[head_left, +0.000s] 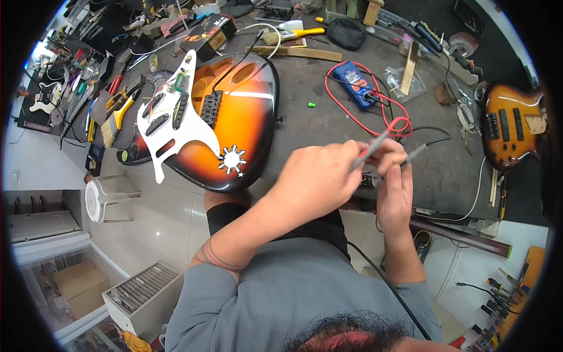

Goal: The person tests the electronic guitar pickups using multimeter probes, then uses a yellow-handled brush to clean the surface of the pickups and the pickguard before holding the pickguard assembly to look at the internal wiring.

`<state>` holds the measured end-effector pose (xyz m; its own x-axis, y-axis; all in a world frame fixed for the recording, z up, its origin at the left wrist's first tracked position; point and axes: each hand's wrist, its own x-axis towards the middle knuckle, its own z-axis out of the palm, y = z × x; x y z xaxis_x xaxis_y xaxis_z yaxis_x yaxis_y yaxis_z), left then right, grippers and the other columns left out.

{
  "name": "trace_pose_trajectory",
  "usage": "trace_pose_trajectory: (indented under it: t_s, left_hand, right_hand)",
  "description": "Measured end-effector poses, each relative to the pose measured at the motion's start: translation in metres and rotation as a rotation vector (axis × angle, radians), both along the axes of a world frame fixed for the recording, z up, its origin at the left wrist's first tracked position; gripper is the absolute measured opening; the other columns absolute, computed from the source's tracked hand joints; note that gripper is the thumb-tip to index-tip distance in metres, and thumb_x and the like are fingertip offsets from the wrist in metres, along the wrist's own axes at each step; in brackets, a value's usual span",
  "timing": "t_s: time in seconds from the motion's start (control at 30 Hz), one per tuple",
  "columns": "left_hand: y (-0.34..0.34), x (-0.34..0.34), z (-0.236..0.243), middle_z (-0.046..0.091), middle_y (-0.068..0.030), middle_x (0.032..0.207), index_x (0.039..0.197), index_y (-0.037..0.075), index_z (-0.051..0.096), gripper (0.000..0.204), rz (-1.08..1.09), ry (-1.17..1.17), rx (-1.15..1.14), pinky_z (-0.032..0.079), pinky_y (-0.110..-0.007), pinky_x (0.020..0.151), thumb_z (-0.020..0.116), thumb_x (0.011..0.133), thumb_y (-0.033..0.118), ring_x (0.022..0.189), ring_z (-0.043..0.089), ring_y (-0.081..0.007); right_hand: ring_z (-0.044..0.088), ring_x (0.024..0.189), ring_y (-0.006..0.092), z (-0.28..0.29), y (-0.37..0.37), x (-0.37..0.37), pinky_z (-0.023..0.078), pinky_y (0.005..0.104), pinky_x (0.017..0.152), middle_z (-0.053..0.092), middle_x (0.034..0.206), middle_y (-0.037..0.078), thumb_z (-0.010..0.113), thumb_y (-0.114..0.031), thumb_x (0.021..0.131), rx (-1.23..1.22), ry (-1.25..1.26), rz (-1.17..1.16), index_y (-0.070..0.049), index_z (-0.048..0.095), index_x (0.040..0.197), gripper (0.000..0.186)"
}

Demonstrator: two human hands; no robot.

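My left hand (321, 176) is closed on a grey meter probe (371, 149) with a red lead. My right hand (393, 193) is closed on a second grey probe (415, 154) with a black lead, its fingers close to my left ones. A small dark metal part (368, 180) is just below the probes near the bench edge, partly hidden. Behind my hands lies a blue multimeter (356, 82) with both leads. To the left lies a sunburst guitar body (252, 129) with its white pickguard (170, 135), carrying pickups and wiring, lifted onto its face.
The cluttered grey bench (299, 117) holds brushes (117, 117), a wooden strip (311, 53) and a small green piece (312, 105). A second sunburst instrument (510, 152) is at the right. Below are a white plastic stool (102, 199) and a slatted box (141, 293).
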<state>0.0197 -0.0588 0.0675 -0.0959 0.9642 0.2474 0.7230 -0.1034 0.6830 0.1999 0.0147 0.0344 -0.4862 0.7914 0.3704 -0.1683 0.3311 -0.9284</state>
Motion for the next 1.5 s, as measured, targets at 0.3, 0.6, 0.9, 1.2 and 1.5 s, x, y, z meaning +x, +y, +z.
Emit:
trace_pose_trajectory:
  t_s: [0.3,0.6,0.9,1.2,1.5]
  left_hand:
    - [0.016,-0.012,0.028,0.072,-0.0283,0.083,0.115,-0.003,0.06,0.033,0.253,-0.106,0.007,0.057,-0.056,0.075,0.069,0.096,0.021,0.082,0.073,-0.0471]
    - [-0.085,-0.044,0.011,0.068,-0.0162,0.112,0.15,0.006,0.047,0.065,0.255,-0.249,0.31,0.058,-0.041,0.086,0.079,0.095,0.021,0.092,0.071,-0.0317]
    - [-0.2,-0.035,-0.091,0.074,-0.0195,0.114,0.13,0.002,0.066,0.037,0.056,-0.109,-0.289,0.058,-0.046,0.091,0.072,0.098,0.019,0.102,0.074,-0.0376]
    - [-0.209,-0.044,-0.157,0.072,-0.0199,0.125,0.129,0.002,0.065,0.038,-0.062,0.097,-0.563,0.056,-0.049,0.101,0.071,0.098,0.023,0.117,0.069,-0.0406]
    - [-0.232,-0.058,-0.241,0.069,-0.0227,0.134,0.135,0.001,0.064,0.045,0.072,0.008,-0.564,0.054,-0.048,0.104,0.071,0.097,0.024,0.123,0.068,-0.0398]
  right_hand:
    - [0.065,0.119,0.0191,0.088,0.047,-0.073,0.048,0.0368,0.106,0.072,0.128,0.018,0.051,-0.027,0.114,-0.218,0.06,0.422,-0.002,0.066,0.121,0.03]
    - [0.065,0.08,0.0179,0.252,0.205,-0.076,0.057,0.0368,0.077,0.064,0.088,0.003,0.048,-0.024,0.115,-0.045,0.084,0.497,-0.008,0.062,0.107,0.023]
    - [0.038,0.059,0.0002,0.259,0.257,0.044,0.033,0.0202,0.056,0.046,0.084,-0.007,0.052,-0.038,0.115,0.037,-0.279,0.028,-0.009,0.058,0.131,0.034]
    - [0.061,0.077,0.0133,0.103,0.288,0.163,0.05,0.0308,0.067,0.062,0.095,0.002,0.063,0.001,0.092,-0.106,-1.219,-0.044,-0.01,0.063,0.129,0.039]
    - [0.067,0.118,0.0388,0.089,0.11,0.075,0.05,0.0484,0.099,0.068,0.125,0.018,0.067,-0.003,0.095,1.107,-0.741,-0.552,-0.005,0.068,0.125,0.029]
